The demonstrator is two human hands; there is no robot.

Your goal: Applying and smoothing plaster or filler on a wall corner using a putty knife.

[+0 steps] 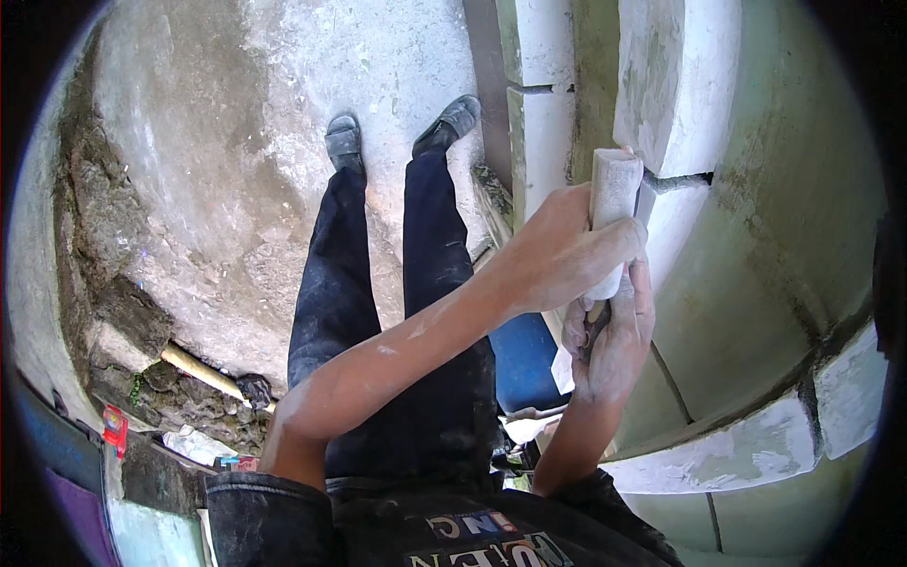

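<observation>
Near ledge edge [675, 94], pale block [615, 189]

dusty concrete floor [208, 142] toward ten o'clock, rough dark rubble [111, 222] at nine, pale yellowish pole [203, 371], crumpled white sheeting [192, 445] and red packet [114, 432] around eight

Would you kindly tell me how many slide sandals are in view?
2: the left slide sandal and the right slide sandal, both on the pale concrete floor, in the picture's upper middle.

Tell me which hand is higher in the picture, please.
The left hand, holding the pale bar around its middle; the right hand is lower, near the bar's bottom end.
</observation>
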